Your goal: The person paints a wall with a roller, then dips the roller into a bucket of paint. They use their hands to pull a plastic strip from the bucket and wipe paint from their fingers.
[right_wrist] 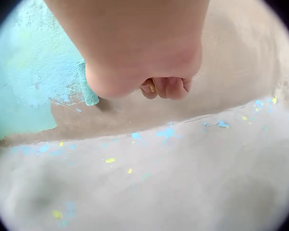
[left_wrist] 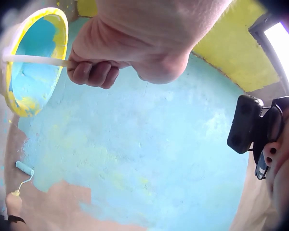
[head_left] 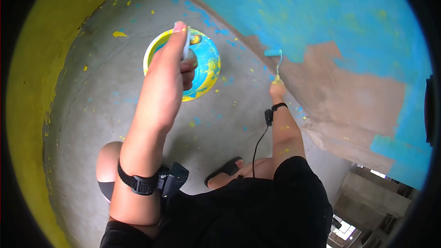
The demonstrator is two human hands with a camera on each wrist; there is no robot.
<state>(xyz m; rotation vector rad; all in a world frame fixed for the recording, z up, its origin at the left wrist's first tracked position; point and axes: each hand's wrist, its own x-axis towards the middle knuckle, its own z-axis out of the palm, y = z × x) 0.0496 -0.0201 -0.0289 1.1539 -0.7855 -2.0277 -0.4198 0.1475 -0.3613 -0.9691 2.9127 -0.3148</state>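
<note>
My left hand (head_left: 167, 78) grips the white handle (left_wrist: 38, 60) of a paint bucket (left_wrist: 61, 33). In the head view the bucket (head_left: 215, 66) is partly covered by that hand; its rim is yellow and its inside is smeared with blue and yellow paint. To the right, my right hand (head_left: 277, 89) holds a paint roller (head_left: 273, 53) by its handle. The blue sleeve lies against the lower part of the wall, where blue paint meets bare brown. Seen from the right wrist, the curled hand (right_wrist: 144, 72) hides most of the roller (right_wrist: 88, 89) except its sleeve end.
The blue-painted wall (head_left: 294, 9) has a bare brown patch (head_left: 353, 82) low down on the right. A yellow wall (head_left: 27, 110) stands on the left. Paint spots mark the grey floor (head_left: 105, 96). A sandalled foot (head_left: 225, 173) and a black cable (head_left: 255, 151) are below.
</note>
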